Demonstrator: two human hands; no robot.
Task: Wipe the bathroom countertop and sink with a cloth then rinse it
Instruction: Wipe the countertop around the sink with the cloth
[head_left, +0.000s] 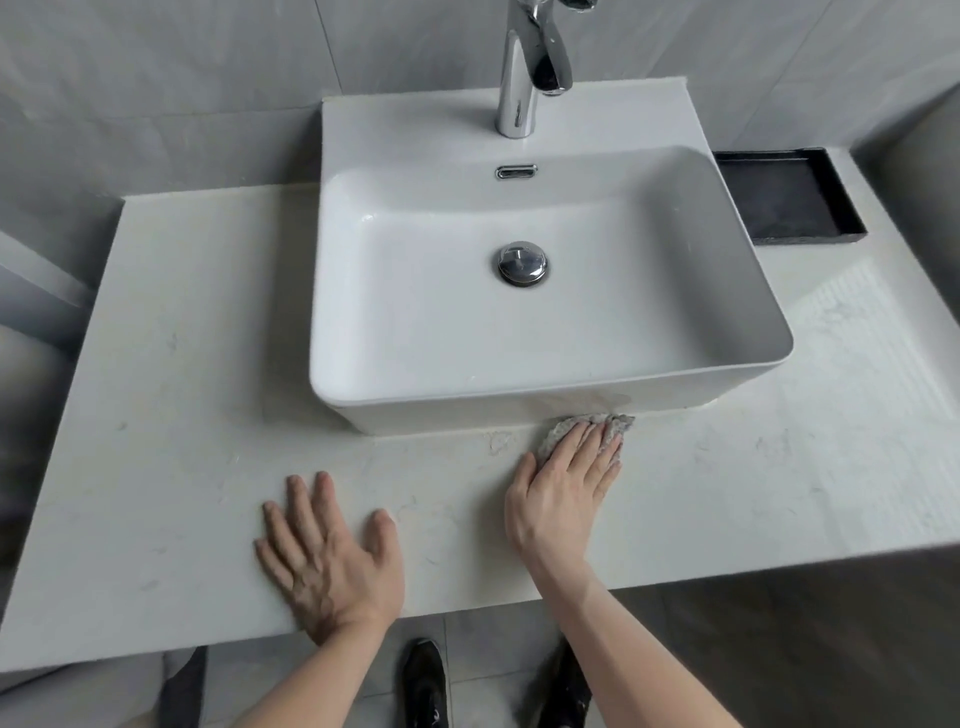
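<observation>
Head view, looking down: a pale stone countertop (171, 364) is seen with a white rectangular vessel sink (550, 387) set on it, slightly toward 1 o'clock of centre. A chrome drain stopper (522, 263) is seated in the basin floor, and a chrome overflow slot (516, 172) is seen in the back wall at 12 o'clock from it. A chrome faucet (527, 67) is mounted on the rear deck of the sink, at 12 o'clock.

The cloth (597, 428), grey and speckled, is found on the countertop at 6 o'clock of the sink, its far edge touching the foot of the sink's front wall. It is pressed flat under the right hand (563, 491); the fingers are held straight and together on top of it, not curled round it, and the thumb is laid on the stone beside it at 9 o'clock.

The left hand (327, 551) is laid palm-down on the bare countertop at 7 o'clock of the sink, near the front edge, with fingers spread and straight and nothing held. The two hands are set apart.

A dark rectangular tray (852, 208) is noted on the countertop at 3 o'clock of the sink, just beside its right wall. Grey wall tiles (156, 78) are seen behind. Two dark shoes (426, 680) are visible on the floor below the counter edge, at 6 o'clock.
</observation>
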